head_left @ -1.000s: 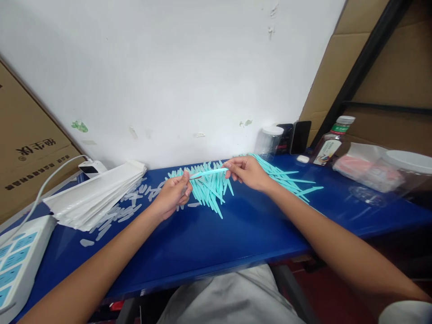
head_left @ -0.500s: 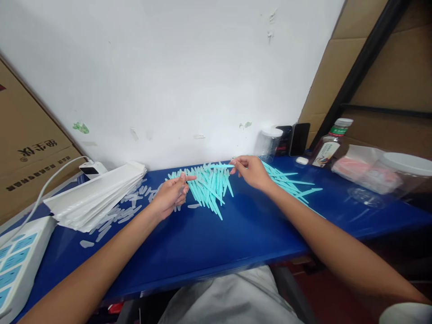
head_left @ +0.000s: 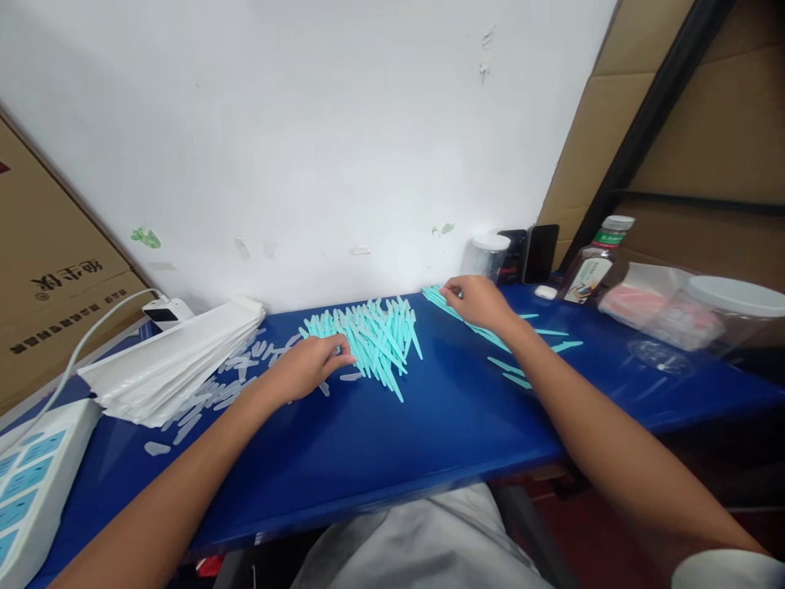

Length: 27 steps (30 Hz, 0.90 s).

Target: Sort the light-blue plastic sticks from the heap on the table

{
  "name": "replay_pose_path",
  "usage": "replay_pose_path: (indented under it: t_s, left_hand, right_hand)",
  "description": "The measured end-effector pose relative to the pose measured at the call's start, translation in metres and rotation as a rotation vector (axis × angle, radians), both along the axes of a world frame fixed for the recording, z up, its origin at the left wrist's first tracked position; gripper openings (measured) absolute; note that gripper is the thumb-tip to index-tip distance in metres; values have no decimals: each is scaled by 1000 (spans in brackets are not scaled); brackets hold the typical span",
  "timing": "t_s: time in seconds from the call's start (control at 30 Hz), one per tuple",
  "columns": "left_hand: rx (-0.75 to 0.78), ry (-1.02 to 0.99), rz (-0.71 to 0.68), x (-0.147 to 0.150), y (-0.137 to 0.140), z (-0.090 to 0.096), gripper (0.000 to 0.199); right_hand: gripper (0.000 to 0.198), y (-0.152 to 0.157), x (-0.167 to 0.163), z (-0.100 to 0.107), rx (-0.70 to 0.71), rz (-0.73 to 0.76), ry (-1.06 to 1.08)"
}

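Note:
A heap of slim, tapered teal sticks (head_left: 383,343), many with pale translucent tips at the wall-side end, lies mid-table. My left hand (head_left: 316,364) is over the heap's left front edge, fingers curled and thumb close to them; anything inside the grip is hidden. To the right, my right hand (head_left: 475,301) is at a second group of teal sticks (head_left: 437,296), its fingertips pinched together against them. Whether a stick is held there I cannot make out. Loose translucent cap-like pieces (head_left: 212,395) are scattered left of my left hand.
White plastic sleeves (head_left: 177,360) are stacked at left, behind a power strip (head_left: 30,483). Along the right stand a clear jar (head_left: 487,258), a dark phone (head_left: 540,254), a labelled bottle (head_left: 596,266) and a large white-lidded tub (head_left: 736,298). The wall (head_left: 343,147) bounds the back.
The teal stick in my right hand has left the space between my hands. My right hand has moved right and down onto the right group; my left has lowered, its fingers curling in.

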<state>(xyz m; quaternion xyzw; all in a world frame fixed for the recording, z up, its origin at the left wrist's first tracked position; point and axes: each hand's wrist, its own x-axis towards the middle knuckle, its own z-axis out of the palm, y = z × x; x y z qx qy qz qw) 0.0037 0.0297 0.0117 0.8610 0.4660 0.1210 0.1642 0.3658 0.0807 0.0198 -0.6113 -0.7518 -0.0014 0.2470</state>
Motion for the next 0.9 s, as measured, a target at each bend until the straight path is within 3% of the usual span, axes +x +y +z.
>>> replay_pose_path:
  t_s: [0.13,0.27,0.37,0.53,0.73,0.83,0.9]
  left_hand:
    - [-33,89,-49,-7,2,-1,35]
    - [-92,106,-93,-7,2,-4,35]
    - [-137,93,-92,-4,1,-7,36]
    - [-129,116,-100,-4,-2,-9,38]
    - [-103,9,-74,-11,0,1,41]
    - [-34,-48,-10,-12,1,8,39]
    - [17,-66,14,-12,2,11,38]
  right_hand:
    - [29,12,35,1,-69,-211,-150]
    - [26,20,53,-6,-215,-230,-214]
    - [31,23,48,-13,-283,-184,-236]
    - [26,24,29,-25,-261,-178,-259]
    - [26,17,23,-15,-196,-186,-228]
    - [28,8,17,-2,-144,-101,-54]
    - [30,0,10,6,-165,107,275]
